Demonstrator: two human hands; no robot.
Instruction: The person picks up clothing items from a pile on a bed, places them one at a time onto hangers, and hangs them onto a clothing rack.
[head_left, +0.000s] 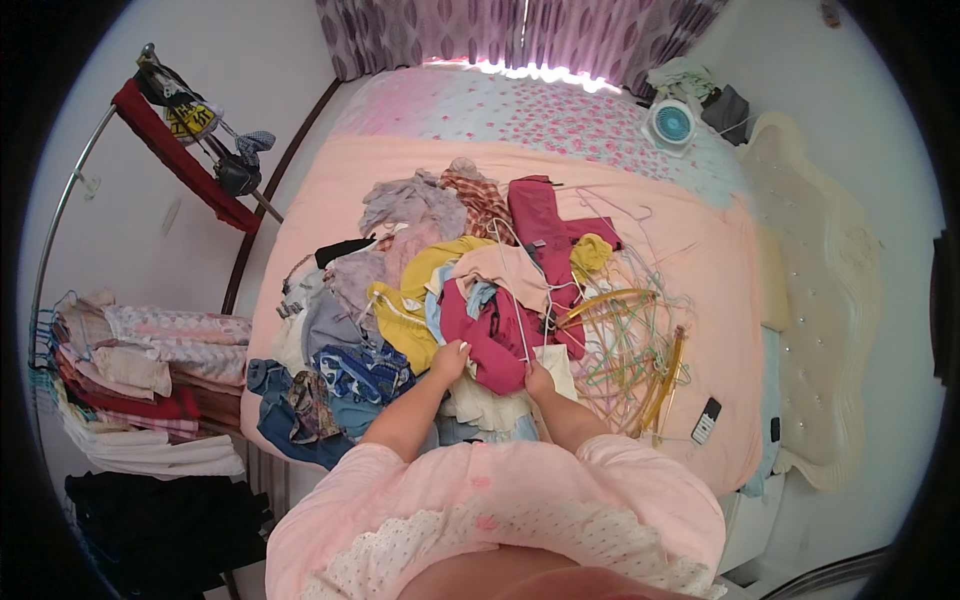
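A magenta garment (495, 360) is stretched between my two hands above a heap of clothes. My left hand (450, 361) pinches its left edge. At its right edge is my right hand (538, 380), fingers closed at the cloth and at the lower end of a thin white hanger (517, 307). From there the hanger runs up across the garment to its hook. A peach garment (502, 271) and a yellow garment (405, 330) lie just beyond and to the left. Beneath my hands is a cream ruffled garment (487, 405).
Many tangled hangers (622, 337) lie right of the heap on the peach bedsheet (720, 300). A remote control (706, 420) rests near the bed's right side. A small fan (673, 124) stands at the far right corner. Hung clothes fill a metal rack (56, 202) on the left.
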